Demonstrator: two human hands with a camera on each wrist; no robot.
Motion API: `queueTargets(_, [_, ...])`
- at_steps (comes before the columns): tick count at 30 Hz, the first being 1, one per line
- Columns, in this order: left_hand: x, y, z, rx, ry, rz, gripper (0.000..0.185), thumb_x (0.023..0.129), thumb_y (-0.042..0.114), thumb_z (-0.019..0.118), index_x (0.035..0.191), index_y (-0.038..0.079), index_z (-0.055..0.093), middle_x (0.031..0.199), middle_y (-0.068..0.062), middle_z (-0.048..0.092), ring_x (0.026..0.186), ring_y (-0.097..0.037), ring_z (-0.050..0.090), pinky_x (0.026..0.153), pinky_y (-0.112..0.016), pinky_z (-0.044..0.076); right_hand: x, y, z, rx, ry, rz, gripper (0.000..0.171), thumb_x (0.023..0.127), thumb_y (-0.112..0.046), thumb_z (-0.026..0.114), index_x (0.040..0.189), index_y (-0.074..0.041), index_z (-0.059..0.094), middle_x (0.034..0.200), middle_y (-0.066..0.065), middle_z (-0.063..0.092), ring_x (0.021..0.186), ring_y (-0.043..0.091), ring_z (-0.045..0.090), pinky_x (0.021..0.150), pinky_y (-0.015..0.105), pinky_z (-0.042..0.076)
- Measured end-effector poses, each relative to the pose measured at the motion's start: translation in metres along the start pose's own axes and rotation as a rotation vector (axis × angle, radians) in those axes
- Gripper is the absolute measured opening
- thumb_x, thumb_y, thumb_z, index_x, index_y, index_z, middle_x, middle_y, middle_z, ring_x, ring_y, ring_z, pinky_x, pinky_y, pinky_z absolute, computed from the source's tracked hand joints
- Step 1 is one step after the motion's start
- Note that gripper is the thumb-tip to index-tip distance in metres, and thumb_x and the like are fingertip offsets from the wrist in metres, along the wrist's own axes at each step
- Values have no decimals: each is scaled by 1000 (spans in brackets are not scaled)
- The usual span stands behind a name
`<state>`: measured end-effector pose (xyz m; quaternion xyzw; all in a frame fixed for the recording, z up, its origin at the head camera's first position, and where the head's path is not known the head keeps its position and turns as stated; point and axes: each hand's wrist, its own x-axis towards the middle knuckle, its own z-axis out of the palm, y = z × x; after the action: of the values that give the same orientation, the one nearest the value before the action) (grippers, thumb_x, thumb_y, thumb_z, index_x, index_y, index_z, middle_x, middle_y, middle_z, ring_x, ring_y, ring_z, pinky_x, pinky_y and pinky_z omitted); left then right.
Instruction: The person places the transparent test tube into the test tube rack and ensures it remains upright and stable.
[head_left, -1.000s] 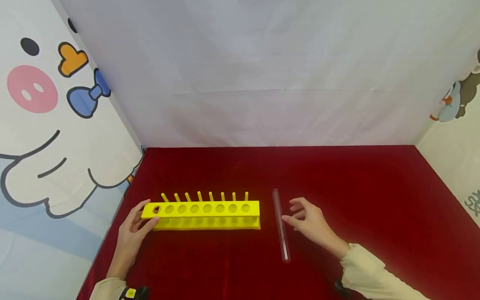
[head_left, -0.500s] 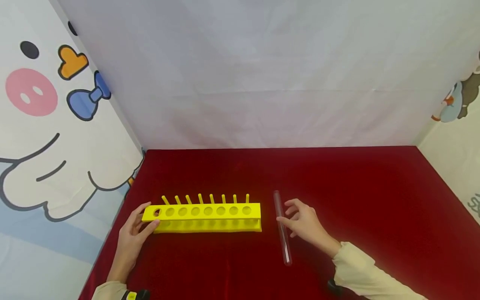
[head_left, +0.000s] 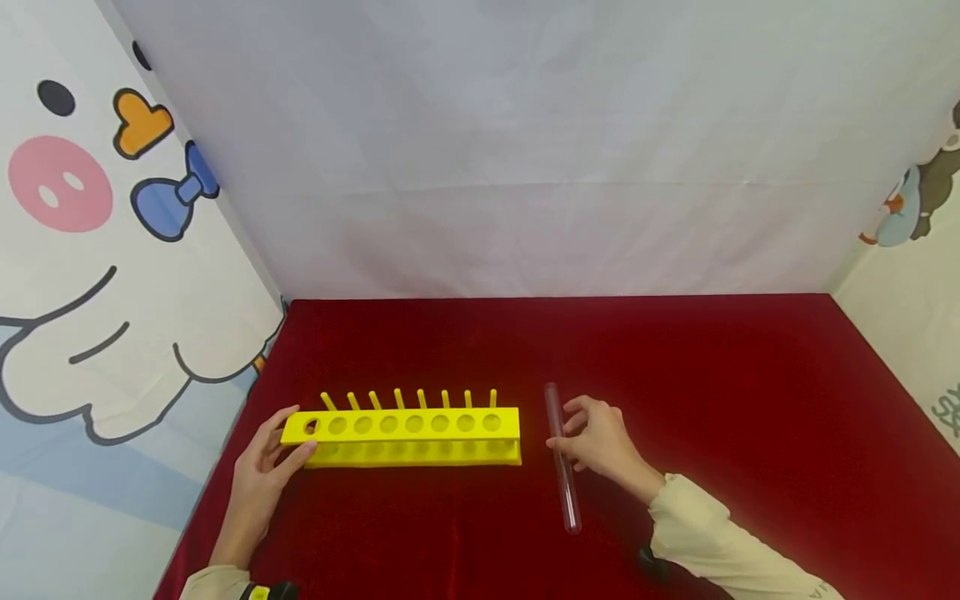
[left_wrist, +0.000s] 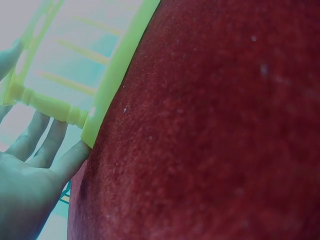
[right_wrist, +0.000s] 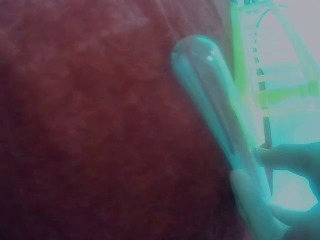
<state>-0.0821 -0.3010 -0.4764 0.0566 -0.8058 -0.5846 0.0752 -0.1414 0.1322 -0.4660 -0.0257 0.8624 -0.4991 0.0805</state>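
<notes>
Our right hand has thumb and fingertips just closing on the clear glass test tube, lying flat on the red velvet cloth. Our left hand grips the end of the yellow plastic rack. Smooth round glass, so it could roll away or slip if we pinch lightly.

The rack is bright yellow. The tube is clear glass. The surface is dark red velvet. The sleeves are pale cream.
</notes>
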Motion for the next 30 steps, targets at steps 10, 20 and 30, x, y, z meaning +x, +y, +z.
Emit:
queueTargets(10, [1,-2,0,-19,-1,-9,57,93,15,62,144,17,39,126,-8,50,103,-4,54,80,-13,47,2,-4,-6,67,-38,71,48,72,0,79,113,10,56,80,13,61,54,21,63,47,35,53])
queueTargets(20, [1,0,0,-23,-9,12,56,93,14,62,144,15,39,124,-9,52,103,-5,55,79,-14,48,1,-2,-12,207,-64,106,49,73,4,75,117,10,53,82,15,61,53,24,63,50,40,54])
queueTargets(30, [0,0,0,1,-4,-6,56,93,18,62,144,16,39,126,-14,50,103,-5,54,80,-13,47,0,-4,-17,258,-73,96,48,75,3,73,118,9,53,84,16,60,56,25,63,52,41,55])
